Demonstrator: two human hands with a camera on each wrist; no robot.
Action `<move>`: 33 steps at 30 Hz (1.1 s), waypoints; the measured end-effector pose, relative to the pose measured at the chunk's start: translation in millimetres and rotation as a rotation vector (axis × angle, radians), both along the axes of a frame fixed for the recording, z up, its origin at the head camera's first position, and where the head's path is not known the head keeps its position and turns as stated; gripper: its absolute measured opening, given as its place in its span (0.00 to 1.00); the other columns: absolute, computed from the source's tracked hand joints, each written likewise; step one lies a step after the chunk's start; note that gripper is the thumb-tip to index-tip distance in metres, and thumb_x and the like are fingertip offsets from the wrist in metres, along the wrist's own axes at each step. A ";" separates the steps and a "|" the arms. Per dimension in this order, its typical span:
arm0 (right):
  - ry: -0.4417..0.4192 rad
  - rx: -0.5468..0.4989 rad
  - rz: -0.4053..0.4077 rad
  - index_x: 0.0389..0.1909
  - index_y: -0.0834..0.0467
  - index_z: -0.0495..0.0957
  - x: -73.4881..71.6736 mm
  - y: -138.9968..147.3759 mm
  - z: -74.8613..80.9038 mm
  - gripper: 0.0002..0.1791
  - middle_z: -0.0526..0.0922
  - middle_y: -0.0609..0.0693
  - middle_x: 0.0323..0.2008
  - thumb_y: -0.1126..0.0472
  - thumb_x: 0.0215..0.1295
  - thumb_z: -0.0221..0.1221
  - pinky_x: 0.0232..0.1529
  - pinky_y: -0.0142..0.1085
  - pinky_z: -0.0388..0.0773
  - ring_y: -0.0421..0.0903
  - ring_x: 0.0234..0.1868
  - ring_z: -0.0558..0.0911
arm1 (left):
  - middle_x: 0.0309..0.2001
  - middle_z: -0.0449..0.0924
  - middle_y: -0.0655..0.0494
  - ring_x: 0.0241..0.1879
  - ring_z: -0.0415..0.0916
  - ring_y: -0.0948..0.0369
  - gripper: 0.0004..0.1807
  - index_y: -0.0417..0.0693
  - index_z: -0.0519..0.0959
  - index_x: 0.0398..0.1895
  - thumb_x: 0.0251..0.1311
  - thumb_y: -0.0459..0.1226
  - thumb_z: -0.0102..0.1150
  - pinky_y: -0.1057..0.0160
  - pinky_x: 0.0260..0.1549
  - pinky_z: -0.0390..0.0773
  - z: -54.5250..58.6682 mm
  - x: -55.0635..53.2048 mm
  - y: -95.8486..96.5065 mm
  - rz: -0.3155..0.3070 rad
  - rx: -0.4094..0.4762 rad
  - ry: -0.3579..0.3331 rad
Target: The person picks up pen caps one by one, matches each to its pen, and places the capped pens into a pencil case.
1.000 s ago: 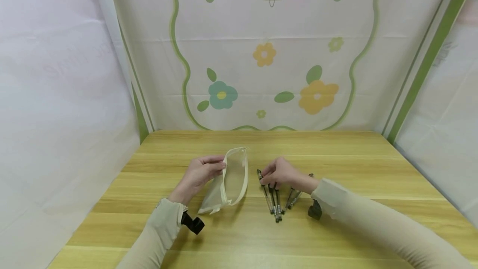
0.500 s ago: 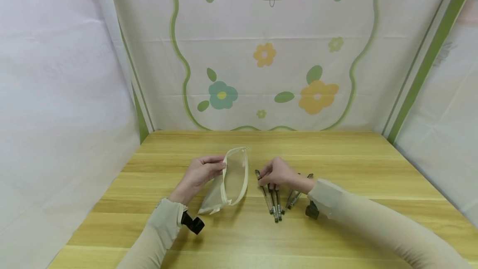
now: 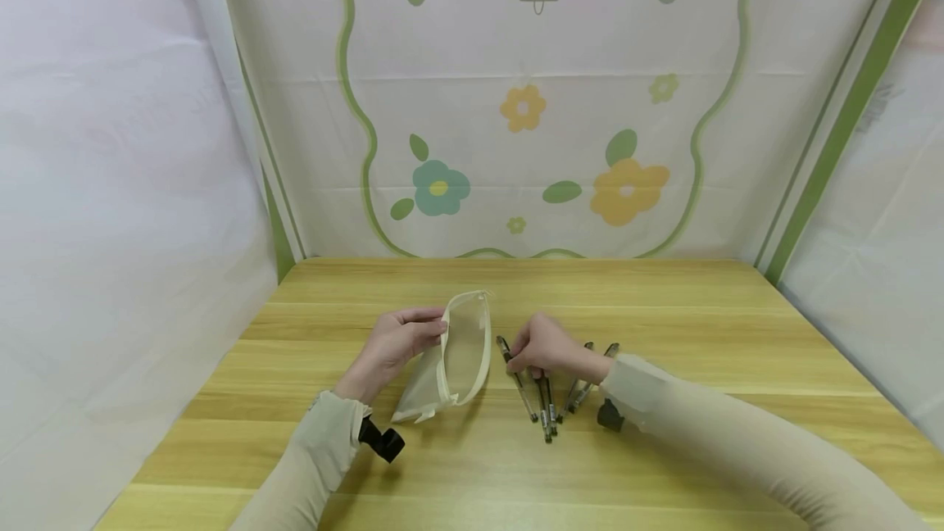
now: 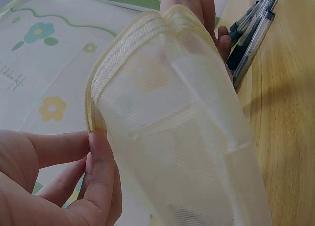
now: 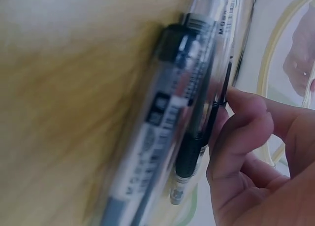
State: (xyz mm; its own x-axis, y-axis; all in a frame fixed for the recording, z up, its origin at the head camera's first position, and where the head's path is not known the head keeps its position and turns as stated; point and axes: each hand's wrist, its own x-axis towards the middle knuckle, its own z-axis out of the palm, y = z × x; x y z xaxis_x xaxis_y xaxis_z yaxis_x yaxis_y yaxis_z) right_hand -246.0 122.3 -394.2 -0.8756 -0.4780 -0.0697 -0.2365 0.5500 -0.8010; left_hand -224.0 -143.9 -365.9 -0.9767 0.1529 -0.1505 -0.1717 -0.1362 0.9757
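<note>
My left hand pinches the rim of a see-through cream zip pouch between thumb and fingers. Its zipper is undone and the mouth gapes toward the right; in the left wrist view the mesh wall spreads past my fingertips. To the right of it, my right hand pinches a clear-barrelled pen with a black grip near its upper end. Several similar pens lie under and beside that hand, partly hidden by it. The right wrist view shows printed labels on close, blurred pens.
All this is on a wood-grain table. A white cloth with printed flowers hangs at the back, and plain white cloth walls stand on both sides. Black camera mounts sit on the wrists.
My right hand has shifted slightly left, and the pen it pinches has moved left with it, away from the other pens. The left hand and pouch have stayed in place.
</note>
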 end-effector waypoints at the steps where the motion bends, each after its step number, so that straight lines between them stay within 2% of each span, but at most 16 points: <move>1: 0.005 0.004 0.004 0.23 0.62 0.85 0.4 -0.4 0.4 0.04 0.81 0.55 0.15 0.69 0.53 0.71 0.10 0.33 0.73 0.44 0.11 0.75 | 0.45 0.82 0.44 0.40 0.81 0.56 0.21 0.30 0.77 0.57 0.60 0.27 0.66 0.56 0.50 0.79 0.0 0.0 0.1 -0.001 -0.001 0.001; 8: 0.081 0.038 0.021 0.19 0.61 0.86 1.6 -2.6 0.4 0.08 0.80 0.55 0.12 0.69 0.56 0.69 0.11 0.38 0.77 0.48 0.10 0.77 | 0.44 0.83 0.45 0.40 0.81 0.57 0.19 0.32 0.79 0.55 0.60 0.27 0.66 0.56 0.50 0.79 -0.1 0.1 0.2 0.001 -0.005 -0.001; 17: 0.107 0.066 0.034 0.15 0.58 0.85 1.5 -8.6 -2.8 0.10 0.79 0.52 0.10 0.67 0.54 0.71 0.11 0.39 0.78 0.47 0.09 0.76 | 0.44 0.82 0.45 0.41 0.81 0.56 0.19 0.32 0.78 0.55 0.60 0.27 0.65 0.59 0.47 0.80 0.7 0.3 0.1 -0.001 -0.002 0.007; 25: 0.101 0.078 0.035 0.13 0.59 0.84 2.0 -10.6 -3.3 0.13 0.78 0.54 0.10 0.68 0.54 0.70 0.10 0.38 0.77 0.48 0.08 0.75 | 0.49 0.80 0.41 0.41 0.81 0.56 0.21 0.30 0.77 0.57 0.61 0.26 0.64 0.54 0.52 0.78 -0.2 0.0 0.3 0.001 0.002 0.001; 33: 0.054 0.077 0.023 0.14 0.59 0.84 1.0 -10.1 -1.9 0.12 0.79 0.54 0.11 0.67 0.54 0.69 0.10 0.36 0.76 0.46 0.09 0.75 | 0.51 0.78 0.39 0.42 0.81 0.56 0.21 0.30 0.76 0.58 0.61 0.26 0.64 0.53 0.53 0.78 -0.4 0.6 0.1 0.000 -0.001 0.009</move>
State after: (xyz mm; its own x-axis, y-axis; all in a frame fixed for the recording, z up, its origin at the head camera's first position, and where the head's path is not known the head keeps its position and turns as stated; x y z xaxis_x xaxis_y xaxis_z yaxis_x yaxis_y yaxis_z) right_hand -245.0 112.2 -396.0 -0.8681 -0.4928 -0.0599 -0.2913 0.6033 -0.7425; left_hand -223.4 -143.8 -366.2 -0.9780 0.1528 -0.1420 -0.1631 -0.1352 0.9773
